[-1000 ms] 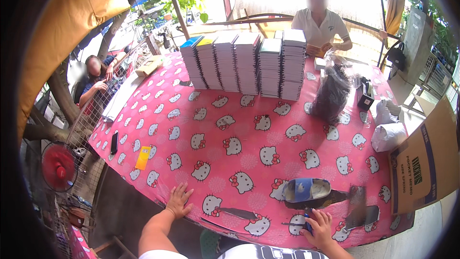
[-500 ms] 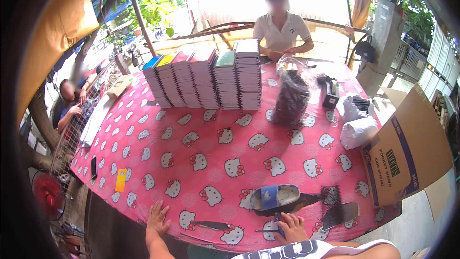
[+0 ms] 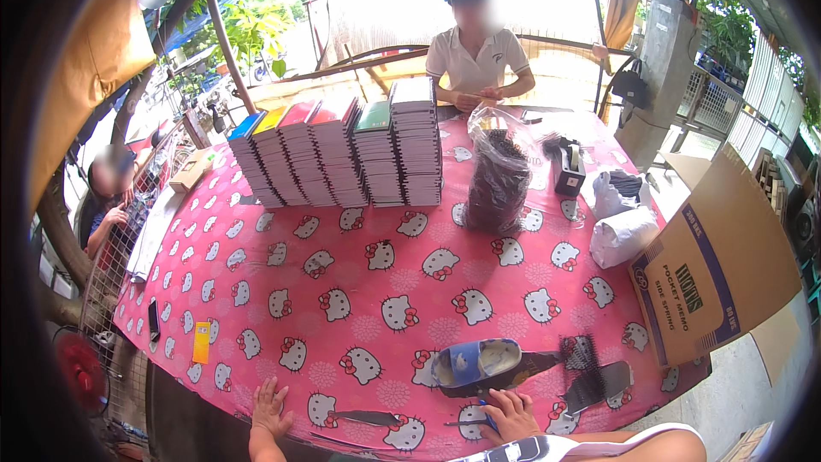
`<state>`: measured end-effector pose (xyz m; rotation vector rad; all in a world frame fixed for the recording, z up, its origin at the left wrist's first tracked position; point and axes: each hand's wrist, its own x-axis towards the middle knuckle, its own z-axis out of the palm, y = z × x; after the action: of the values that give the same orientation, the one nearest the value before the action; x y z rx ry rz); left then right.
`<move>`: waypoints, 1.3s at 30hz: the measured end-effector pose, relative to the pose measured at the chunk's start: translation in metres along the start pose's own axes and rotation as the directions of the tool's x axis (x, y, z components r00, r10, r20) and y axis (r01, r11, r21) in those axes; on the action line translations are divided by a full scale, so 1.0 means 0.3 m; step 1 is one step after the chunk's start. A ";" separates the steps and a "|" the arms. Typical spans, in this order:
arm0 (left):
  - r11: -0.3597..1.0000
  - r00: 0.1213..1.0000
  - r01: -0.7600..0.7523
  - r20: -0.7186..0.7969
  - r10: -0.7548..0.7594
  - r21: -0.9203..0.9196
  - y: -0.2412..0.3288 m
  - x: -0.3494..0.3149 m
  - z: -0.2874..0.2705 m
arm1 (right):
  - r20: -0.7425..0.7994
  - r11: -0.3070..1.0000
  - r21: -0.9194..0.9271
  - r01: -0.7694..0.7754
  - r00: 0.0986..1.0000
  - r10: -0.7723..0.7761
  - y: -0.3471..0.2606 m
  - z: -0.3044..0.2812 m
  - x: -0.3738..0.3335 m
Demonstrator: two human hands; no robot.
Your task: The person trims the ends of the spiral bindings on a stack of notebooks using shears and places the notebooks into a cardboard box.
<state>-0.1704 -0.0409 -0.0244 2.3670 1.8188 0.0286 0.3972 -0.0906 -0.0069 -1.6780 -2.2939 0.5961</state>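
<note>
My left hand (image 3: pixel 271 409) lies flat on the table's front edge, fingers spread, holding nothing. Farther right, my right hand (image 3: pixel 513 415) is curled over a blue-handled tool (image 3: pixel 488 417) with a thin dark shaft pointing left; its exact kind is partly hidden by the hand. Just beyond that hand sits a blue and white slipper (image 3: pixel 476 363), on top of a flat dark piece (image 3: pixel 534 365). Black, bristly-looking strips (image 3: pixel 584 376) lie to the right of the slipper. Between my hands is a dark, narrow, pointed piece (image 3: pixel 368 417).
Several tall notebook stacks (image 3: pixel 333 158) stand at the back of the pink table (image 3: pixel 376 274). Right of them are a plastic bag of dark items (image 3: pixel 498 180), a tape dispenser (image 3: pixel 569 169), white bags (image 3: pixel 624 227) and an open carton (image 3: pixel 718 265). A phone (image 3: pixel 154 321) lies left; a person (image 3: pixel 479 60) sits opposite.
The whole view has shifted slightly, so the table and its objects appear a little farther left and mostly lower. Both hands keep nearly the same places on the table.
</note>
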 end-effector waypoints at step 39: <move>1.000 0.978 -0.027 -0.207 0.023 -0.015 -0.001 -0.003 0.018 | -0.624 0.997 -0.074 0.026 0.779 -0.067 0.112 -0.457 -0.099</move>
<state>-0.1702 -0.0422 -0.0297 2.4552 1.8667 0.3039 0.4928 -0.0849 0.1012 -1.5286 -1.8579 -0.0651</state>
